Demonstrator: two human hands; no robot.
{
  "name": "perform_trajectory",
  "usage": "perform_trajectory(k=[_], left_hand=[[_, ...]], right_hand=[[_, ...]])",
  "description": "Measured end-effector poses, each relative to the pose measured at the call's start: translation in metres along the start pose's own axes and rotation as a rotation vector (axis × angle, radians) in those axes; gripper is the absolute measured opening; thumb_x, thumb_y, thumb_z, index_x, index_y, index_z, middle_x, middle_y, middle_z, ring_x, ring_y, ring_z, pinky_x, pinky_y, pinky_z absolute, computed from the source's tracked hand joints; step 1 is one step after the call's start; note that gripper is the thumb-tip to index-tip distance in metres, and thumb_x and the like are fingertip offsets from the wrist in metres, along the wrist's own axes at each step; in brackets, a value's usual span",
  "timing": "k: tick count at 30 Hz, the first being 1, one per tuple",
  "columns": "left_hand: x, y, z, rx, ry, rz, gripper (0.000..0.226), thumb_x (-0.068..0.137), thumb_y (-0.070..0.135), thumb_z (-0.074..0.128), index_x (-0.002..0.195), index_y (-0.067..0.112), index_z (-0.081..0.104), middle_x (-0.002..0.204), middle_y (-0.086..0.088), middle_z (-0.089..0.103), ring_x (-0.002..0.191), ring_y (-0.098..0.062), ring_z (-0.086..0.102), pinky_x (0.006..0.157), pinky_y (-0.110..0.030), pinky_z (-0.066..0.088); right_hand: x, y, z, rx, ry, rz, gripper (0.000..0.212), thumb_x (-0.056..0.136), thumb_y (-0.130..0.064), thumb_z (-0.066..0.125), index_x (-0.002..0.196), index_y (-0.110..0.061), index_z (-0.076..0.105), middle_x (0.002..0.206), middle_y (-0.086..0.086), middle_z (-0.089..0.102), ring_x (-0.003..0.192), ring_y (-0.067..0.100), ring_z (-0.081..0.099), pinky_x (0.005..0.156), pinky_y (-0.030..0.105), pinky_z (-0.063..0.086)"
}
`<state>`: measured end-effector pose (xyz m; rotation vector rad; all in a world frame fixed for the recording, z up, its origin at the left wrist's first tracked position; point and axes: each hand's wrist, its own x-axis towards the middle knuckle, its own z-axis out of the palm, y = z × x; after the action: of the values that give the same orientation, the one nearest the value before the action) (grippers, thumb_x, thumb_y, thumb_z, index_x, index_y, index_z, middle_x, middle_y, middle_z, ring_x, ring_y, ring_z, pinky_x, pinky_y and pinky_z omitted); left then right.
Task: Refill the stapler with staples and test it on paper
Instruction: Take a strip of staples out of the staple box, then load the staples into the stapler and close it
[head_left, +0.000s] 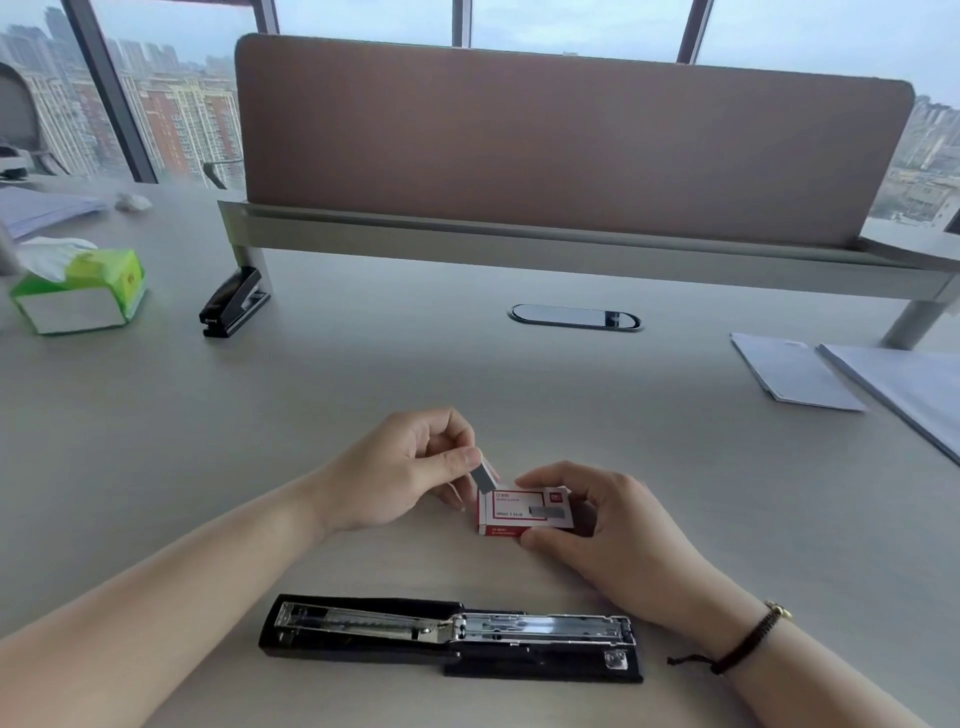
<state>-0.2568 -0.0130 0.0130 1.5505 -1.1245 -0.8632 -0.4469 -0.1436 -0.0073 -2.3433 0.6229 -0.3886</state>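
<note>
Staple strip was out of the box, stapler wide open and waiting

From the head cam: the left hand (410, 467) pinched a grey staple strip (484, 478) between thumb and fingertips, tilted, right at the open end of the staple box (524, 512), which the right hand (613, 530) gripped from the side, thumb under the near edge. The stapler (452, 636) lay flipped open just nearer the person than the box, metal channel facing up; the paper (795, 374) sat well beyond the box, off to the right. My take: keep the pinch light so the strip doesn't snap, turn it legs-down, line it up with the channel and slide it in flat. Both forearms reached in low, wrists angled inward toward the box.
</note>
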Motion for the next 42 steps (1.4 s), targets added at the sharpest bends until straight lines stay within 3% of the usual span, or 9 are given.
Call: perform_trajectory(k=[3,6,12,18,25,31,35,38,42], left_hand=[[0.001,0.002,0.001,-0.033,0.078,-0.02,0.012,0.091,0.001,0.062,0.079,0.003,0.062,0.073,-0.025,0.066,0.064,-0.023,0.063,0.063,-0.029,0.057],[-0.001,0.008,0.001,-0.043,0.111,-0.039,0.013,0.088,0.004,0.068,0.075,0.005,0.067,0.063,-0.005,0.06,0.058,-0.022,0.055,0.059,-0.026,0.052],[-0.006,0.021,0.008,-0.222,0.049,-0.117,0.013,0.083,0.007,0.069,0.07,0.005,0.071,0.063,-0.013,0.06,0.056,-0.02,0.056,0.053,-0.026,0.052],[-0.009,0.025,0.009,-0.299,-0.02,-0.149,0.011,0.077,0.013,0.071,0.072,0.003,0.071,0.066,-0.013,0.066,0.054,-0.019,0.061,0.054,-0.025,0.055],[-0.012,0.029,0.005,-0.228,-0.058,-0.142,0.012,0.074,0.017,0.072,0.074,0.006,0.069,0.071,-0.016,0.069,0.058,-0.022,0.064,0.055,-0.027,0.057],[-0.025,0.04,0.007,0.13,-0.137,0.018,0.013,0.074,0.018,0.078,0.081,0.008,0.072,0.072,-0.008,0.073,0.064,-0.02,0.065,0.063,-0.031,0.058],[-0.042,0.048,0.027,0.545,-0.171,0.071,0.021,0.073,0.044,0.081,0.088,0.031,0.074,0.086,0.014,0.075,0.078,-0.005,0.071,0.076,-0.031,0.059],[-0.052,0.049,0.048,0.703,-0.207,0.121,0.033,0.072,0.058,0.075,0.098,0.037,0.072,0.094,0.03,0.067,0.091,0.002,0.065,0.07,-0.012,0.051],[-0.053,0.044,0.061,0.752,-0.186,0.171,0.028,0.076,0.057,0.071,0.095,0.036,0.073,0.081,0.022,0.068,0.086,0.003,0.063,0.061,-0.007,0.044]], right_hand=[[-0.002,-0.001,-0.001,0.053,0.038,-0.023,0.035,0.073,-0.038,0.082,0.105,-0.041,0.071,0.102,-0.02,0.072,0.091,-0.01,0.064,0.077,0.006,0.048],[-0.003,-0.005,-0.001,0.045,0.208,-0.077,0.025,0.07,-0.041,0.083,0.093,-0.037,0.075,0.097,-0.025,0.069,0.095,-0.015,0.056,0.076,0.003,0.042],[-0.003,-0.024,0.008,-0.041,0.441,-0.313,0.031,0.069,-0.053,0.076,0.082,-0.025,0.076,0.083,-0.016,0.067,0.08,0.003,0.063,0.07,0.014,0.047],[-0.004,-0.023,0.009,-0.13,0.534,-0.394,0.014,0.073,-0.032,0.081,0.079,-0.021,0.075,0.077,-0.009,0.066,0.07,0.009,0.06,0.062,0.022,0.046],[-0.012,-0.03,-0.016,-0.036,0.342,-0.266,0.009,0.073,-0.03,0.083,0.074,-0.026,0.075,0.076,-0.014,0.066,0.072,-0.007,0.056,0.066,0.007,0.042],[-0.04,-0.025,-0.054,-0.005,-0.055,-0.128,0.01,0.07,-0.037,0.081,0.071,-0.031,0.074,0.08,-0.014,0.069,0.079,0.008,0.061,0.07,0.017,0.049],[-0.062,-0.018,-0.05,-0.007,-0.107,-0.09,0.01,0.069,-0.039,0.079,0.074,-0.033,0.074,0.084,-0.014,0.069,0.084,0.009,0.061,0.072,0.019,0.05],[-0.069,-0.015,-0.045,0.011,-0.102,-0.069,0.01,0.07,-0.038,0.079,0.076,-0.032,0.074,0.084,-0.013,0.07,0.085,0.009,0.06,0.075,0.024,0.051],[-0.071,-0.014,-0.041,0.0,-0.091,-0.083,0.01,0.07,-0.04,0.079,0.076,-0.033,0.074,0.083,-0.014,0.068,0.085,0.01,0.061,0.072,0.022,0.051]])
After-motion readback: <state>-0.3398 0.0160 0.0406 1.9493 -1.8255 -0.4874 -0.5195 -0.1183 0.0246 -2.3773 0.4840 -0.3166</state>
